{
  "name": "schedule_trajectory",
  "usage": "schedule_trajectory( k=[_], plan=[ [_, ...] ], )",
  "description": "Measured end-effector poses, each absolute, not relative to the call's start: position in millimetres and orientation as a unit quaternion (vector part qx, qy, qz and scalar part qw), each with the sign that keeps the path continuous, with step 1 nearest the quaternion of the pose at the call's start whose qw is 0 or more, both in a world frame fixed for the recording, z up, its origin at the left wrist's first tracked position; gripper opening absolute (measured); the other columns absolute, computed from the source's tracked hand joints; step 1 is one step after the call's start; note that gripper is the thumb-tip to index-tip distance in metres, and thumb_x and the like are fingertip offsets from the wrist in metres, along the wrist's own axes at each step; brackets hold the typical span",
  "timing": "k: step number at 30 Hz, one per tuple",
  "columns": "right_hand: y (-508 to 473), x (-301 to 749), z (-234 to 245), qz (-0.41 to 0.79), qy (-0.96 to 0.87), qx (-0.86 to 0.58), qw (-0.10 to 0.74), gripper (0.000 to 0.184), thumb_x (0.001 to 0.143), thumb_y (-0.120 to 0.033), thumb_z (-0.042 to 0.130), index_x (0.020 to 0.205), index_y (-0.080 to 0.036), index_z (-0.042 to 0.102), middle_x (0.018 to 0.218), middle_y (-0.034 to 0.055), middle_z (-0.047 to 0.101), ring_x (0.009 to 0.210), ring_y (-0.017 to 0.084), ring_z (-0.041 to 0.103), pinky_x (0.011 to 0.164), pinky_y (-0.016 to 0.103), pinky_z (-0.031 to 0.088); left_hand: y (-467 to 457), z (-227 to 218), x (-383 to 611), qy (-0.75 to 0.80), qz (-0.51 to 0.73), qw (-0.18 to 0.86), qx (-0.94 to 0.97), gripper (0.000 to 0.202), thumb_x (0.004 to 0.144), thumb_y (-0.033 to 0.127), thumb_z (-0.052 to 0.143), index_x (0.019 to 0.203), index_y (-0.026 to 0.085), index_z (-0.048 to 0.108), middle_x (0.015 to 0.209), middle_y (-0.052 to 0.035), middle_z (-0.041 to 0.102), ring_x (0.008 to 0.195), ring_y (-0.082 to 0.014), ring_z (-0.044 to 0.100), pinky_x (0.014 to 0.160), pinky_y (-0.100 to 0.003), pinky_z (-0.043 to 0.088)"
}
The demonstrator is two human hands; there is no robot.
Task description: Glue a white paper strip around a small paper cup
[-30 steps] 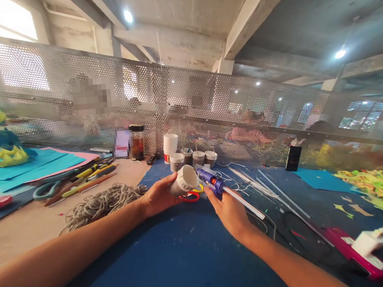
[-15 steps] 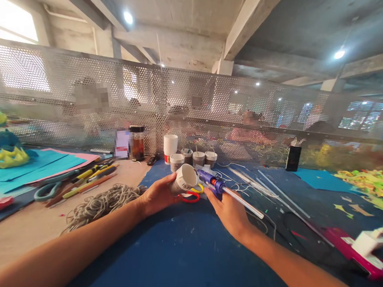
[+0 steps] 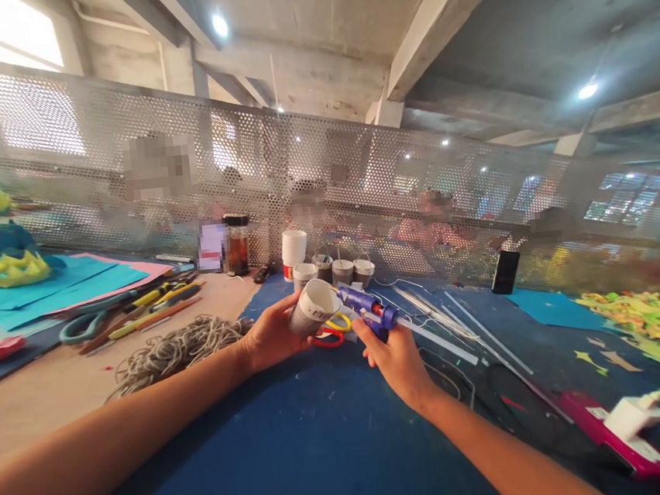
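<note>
My left hand (image 3: 271,332) is wrapped round a paper cup (image 3: 307,312), which is tilted with its open mouth facing up and to the right. In my right hand (image 3: 398,365) is a blue glue gun (image 3: 364,306), a clear glue stick (image 3: 444,343) jutting from its back. Its nozzle points left at the cup's rim; whether they touch I cannot tell. Just behind the cup lie scissors with red and yellow handles (image 3: 332,339), their blades partly hidden. Several wrapped cups (image 3: 342,272) stand beyond, beside a stack of white paper cups (image 3: 294,249).
Grey cord (image 3: 180,351) lies heaped at left, near knives and pliers (image 3: 89,321). A jar (image 3: 237,245) stands by the perforated screen (image 3: 359,182). At right are a phone (image 3: 506,272), a magenta power strip (image 3: 631,436) and paper scraps (image 3: 658,325). People sit behind the screen.
The glue gun has shifted slightly right and turned, with its glue stick now reaching farther right. The cup has tipped a little and moved slightly left in my left hand.
</note>
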State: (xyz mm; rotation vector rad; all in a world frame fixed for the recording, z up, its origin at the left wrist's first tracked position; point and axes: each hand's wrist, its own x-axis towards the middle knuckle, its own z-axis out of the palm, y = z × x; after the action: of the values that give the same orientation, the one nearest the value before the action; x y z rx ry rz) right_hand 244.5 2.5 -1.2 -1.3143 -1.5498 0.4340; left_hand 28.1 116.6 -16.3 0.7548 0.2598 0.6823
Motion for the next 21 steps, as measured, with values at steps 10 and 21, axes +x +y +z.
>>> schedule_trajectory(
  k=[10, 21],
  plan=[
    [10, 246, 6, 0.412, -0.565, -0.414, 0.583, 0.039, 0.091, -0.055, 0.066, 0.081, -0.017, 0.067, 0.046, -0.0113, 0.038, 0.038, 0.008, 0.036, 0.051, 0.025, 0.050, 117, -19, 29, 0.121, 0.290, 0.882, 0.350, 0.050, 0.094, 0.051, 0.059, 0.113, 0.005, 0.068, 0.095, -0.0189, 0.075, 0.072, -0.0228, 0.072, 0.062, -0.028, 0.057],
    [10, 251, 11, 0.608, -0.446, -0.335, 0.565, 0.044, 0.078, -0.059, 0.080, 0.076, -0.017, 0.066, 0.046, -0.0130, 0.034, 0.037, 0.003, 0.024, 0.042, 0.018, 0.038, 103, -20, 36, 0.088, 0.247, 0.895, 0.359, 0.037, 0.094, 0.046, 0.055, 0.103, 0.012, 0.067, 0.081, -0.0156, 0.070, 0.053, -0.0154, 0.062, 0.051, -0.021, 0.047]
  ],
)
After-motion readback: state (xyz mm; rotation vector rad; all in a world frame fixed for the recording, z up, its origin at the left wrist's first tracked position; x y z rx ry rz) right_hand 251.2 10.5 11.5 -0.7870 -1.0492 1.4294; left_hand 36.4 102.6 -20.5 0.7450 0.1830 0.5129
